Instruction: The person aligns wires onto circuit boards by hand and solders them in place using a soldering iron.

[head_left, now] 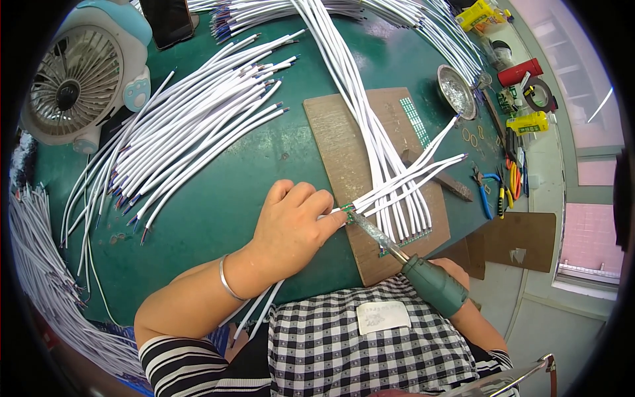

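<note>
My left hand [288,228] is closed, pinching a white cable [325,216] at a small green circuit board [348,210]. My right hand [455,271] is wrapped round the green handle of a soldering iron [433,286], which hides part of its fingers. The iron's tip meets the small board beside my left thumb. Several white cables [403,185] run away from that board to the right. Under them lies a brown wooden board [331,132], with a long bundle of white cables [350,86] ending at a green strip [417,237] near its front edge.
At far left stands a fan [69,92], near a phone [167,21]. Piles of white cables [198,126] cover the left of the green table [264,155]. To the right are a metal bowl [456,92], pliers [488,192], black tape [539,94] and yellow bottles [528,123].
</note>
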`<state>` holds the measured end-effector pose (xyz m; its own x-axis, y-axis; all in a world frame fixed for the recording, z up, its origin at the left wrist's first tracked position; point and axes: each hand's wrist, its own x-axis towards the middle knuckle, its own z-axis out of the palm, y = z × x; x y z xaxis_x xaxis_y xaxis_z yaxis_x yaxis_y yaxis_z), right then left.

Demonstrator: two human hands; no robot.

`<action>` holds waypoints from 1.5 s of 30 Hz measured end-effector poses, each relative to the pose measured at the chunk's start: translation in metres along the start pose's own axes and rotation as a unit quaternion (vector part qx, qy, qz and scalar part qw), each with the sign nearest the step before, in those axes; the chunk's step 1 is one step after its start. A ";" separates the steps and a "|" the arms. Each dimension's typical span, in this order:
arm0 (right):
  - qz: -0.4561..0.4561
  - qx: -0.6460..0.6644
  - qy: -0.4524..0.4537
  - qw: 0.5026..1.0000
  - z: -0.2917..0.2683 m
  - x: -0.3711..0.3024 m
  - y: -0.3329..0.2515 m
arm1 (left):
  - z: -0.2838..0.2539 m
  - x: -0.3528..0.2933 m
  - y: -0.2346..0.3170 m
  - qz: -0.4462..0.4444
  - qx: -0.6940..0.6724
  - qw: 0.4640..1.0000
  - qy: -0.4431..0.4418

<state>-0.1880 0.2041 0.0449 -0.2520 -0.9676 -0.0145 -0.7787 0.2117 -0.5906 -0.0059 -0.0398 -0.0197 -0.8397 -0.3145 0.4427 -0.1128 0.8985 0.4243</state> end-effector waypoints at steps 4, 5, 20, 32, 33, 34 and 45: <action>-0.021 -0.008 0.007 1.000 0.001 0.001 0.001 | 0.000 0.000 0.000 0.000 0.005 1.000 -0.011; -0.024 -0.004 0.012 1.000 0.001 0.001 0.002 | 0.000 0.000 0.000 0.000 0.005 1.000 0.000; 0.105 -0.018 -0.017 0.994 0.000 -0.016 0.008 | -0.001 0.001 0.001 0.014 0.013 1.000 0.002; -0.006 -0.007 0.003 1.000 0.009 -0.027 0.022 | -0.002 0.002 0.002 0.019 -0.026 0.999 0.003; -0.029 -0.008 0.011 0.999 0.009 -0.025 0.022 | -0.003 0.003 0.004 0.003 -0.034 0.999 0.001; -0.001 0.007 0.018 1.000 0.009 -0.022 0.021 | -0.005 0.003 0.006 -0.010 -0.035 0.999 -0.017; 0.058 0.673 0.032 0.736 0.051 0.115 -0.016 | -0.024 0.009 0.038 -0.145 0.016 0.969 -0.201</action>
<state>-0.1751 0.0828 0.0112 -0.3327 -0.9360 -0.1148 0.5152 -0.0785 -0.8535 -0.0050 -0.0153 0.0191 -0.9084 -0.4165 -0.0370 -0.3858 0.8009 0.4578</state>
